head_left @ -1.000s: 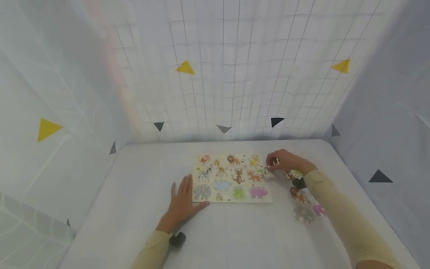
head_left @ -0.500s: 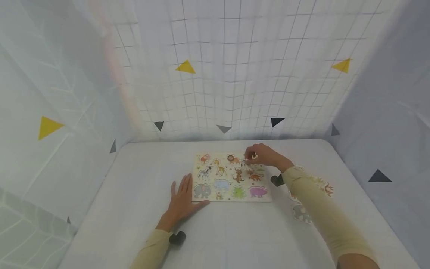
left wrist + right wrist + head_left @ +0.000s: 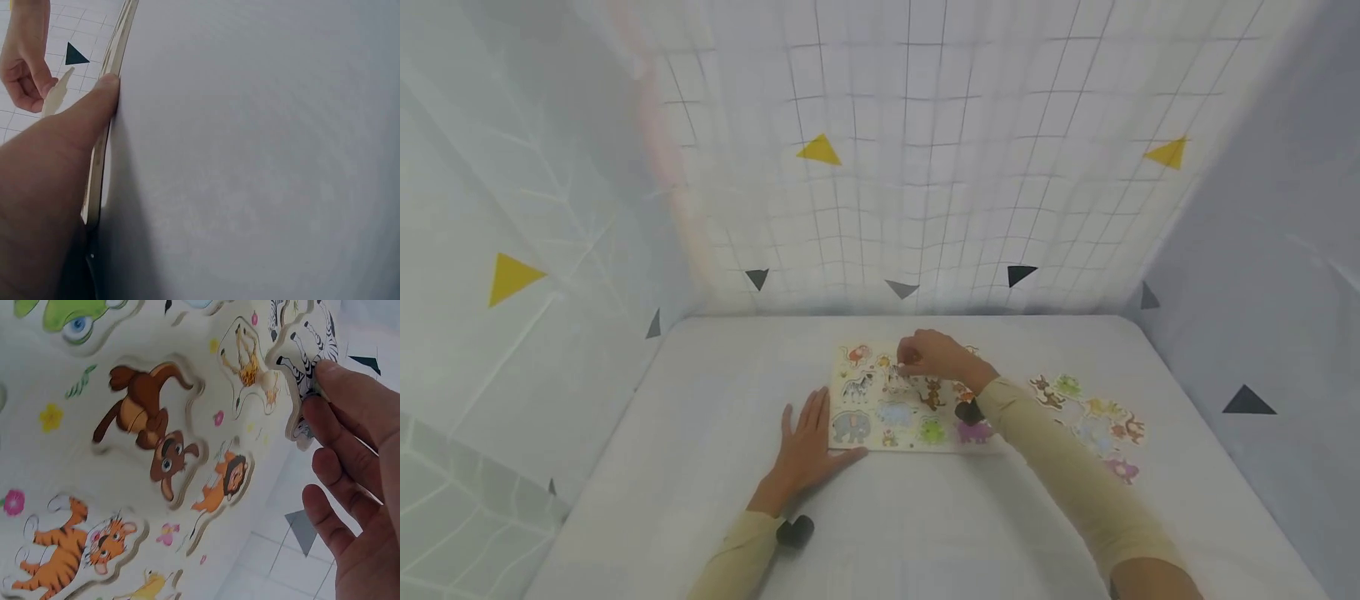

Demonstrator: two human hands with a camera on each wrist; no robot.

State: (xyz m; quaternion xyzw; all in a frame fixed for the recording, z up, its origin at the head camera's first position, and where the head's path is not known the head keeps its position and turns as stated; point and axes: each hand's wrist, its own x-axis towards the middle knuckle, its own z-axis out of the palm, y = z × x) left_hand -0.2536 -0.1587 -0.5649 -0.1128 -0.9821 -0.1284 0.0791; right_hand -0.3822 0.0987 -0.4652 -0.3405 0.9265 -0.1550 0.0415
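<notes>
My right hand (image 3: 932, 357) pinches a zebra puzzle piece (image 3: 319, 347) between thumb and fingers. It holds the piece over the upper middle of the animal puzzle board (image 3: 62, 456), near the giraffe picture (image 3: 247, 369). In the left wrist view the piece (image 3: 55, 97) is seen edge-on. My left hand (image 3: 805, 454) rests at the board's left side, fingers spread, with the thumb (image 3: 100, 100) against its front edge. The board's printed zebra (image 3: 856, 388) lies between my two hands. My right hand and forearm hide part of the board's right side.
Several loose animal pieces lie to the right of the board, among them a kangaroo (image 3: 1047, 392), a frog (image 3: 1067, 385) and a purple piece (image 3: 1122, 469). The white table (image 3: 880, 517) ends at a grid-lined backdrop (image 3: 880, 167).
My right hand has carried the zebra piece leftward, from beside the board's right edge to over its upper middle. The left hand has stayed in place. More loose pieces are now uncovered.
</notes>
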